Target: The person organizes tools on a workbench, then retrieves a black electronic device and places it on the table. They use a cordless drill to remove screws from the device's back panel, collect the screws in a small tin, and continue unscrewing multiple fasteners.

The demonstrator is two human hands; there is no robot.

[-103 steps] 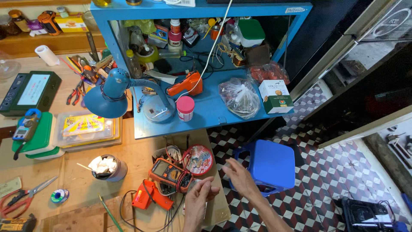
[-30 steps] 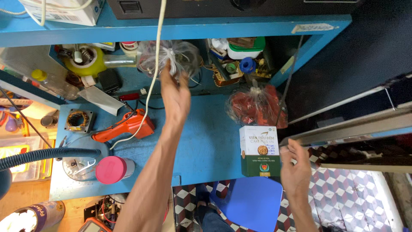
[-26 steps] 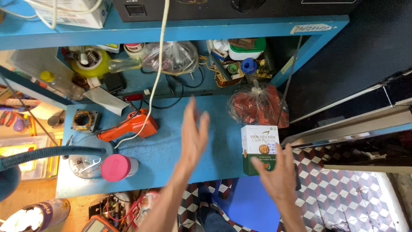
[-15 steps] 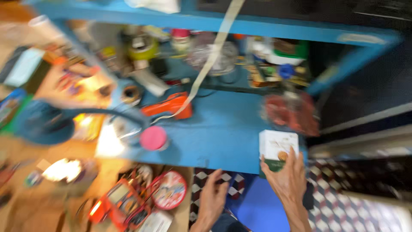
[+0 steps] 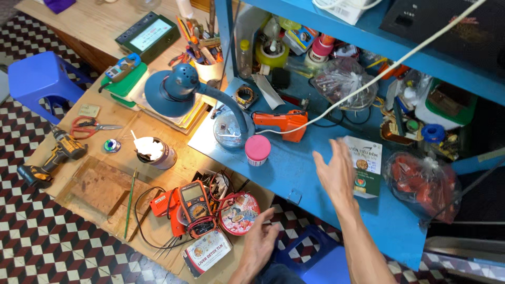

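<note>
Head camera showed my right hand (image 5: 336,176) raised flat and empty, fingers spread, over the blue shelf (image 5: 294,168), just beside the white and green box (image 5: 366,165), which stood on its end against nothing, easy to take. My left hand (image 5: 259,244) hung lower, loosely uncurled and holding nothing, near the round tin (image 5: 239,213) and the orange meter (image 5: 193,202) on the wooden bench (image 5: 94,152). Both forearms were cut off at the frame's bottom, and my right palm hid the box's near edge.
</note>
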